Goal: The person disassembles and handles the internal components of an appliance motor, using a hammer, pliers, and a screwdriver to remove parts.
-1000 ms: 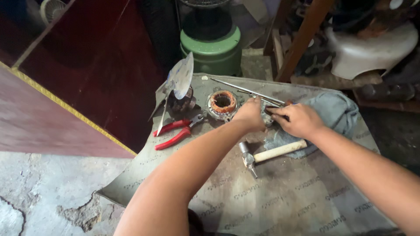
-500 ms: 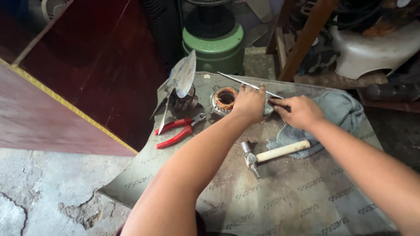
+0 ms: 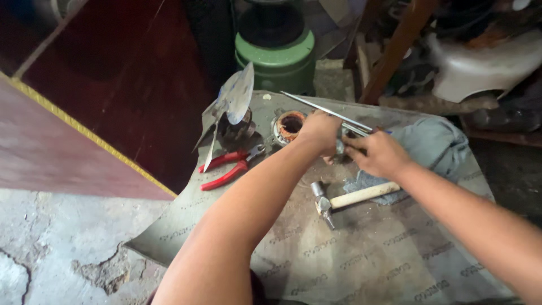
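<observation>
Metal rod (image 3: 327, 111) apparently between both hands (image 3: 350, 144), above cloth (image 3: 435, 144).

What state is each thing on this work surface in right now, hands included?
left hand: closed over a small metal part, resting beside the motor winding.
right hand: gripping a tool pressed to that part.
motor winding: lying flat, hollow centre up.
red pliers: lying flat, unheld, handles slightly apart.
hammer: lying flat, unheld, handle on the grey cloth.
fan blade: propped upright.
metal rod: lying behind the hands.
</observation>
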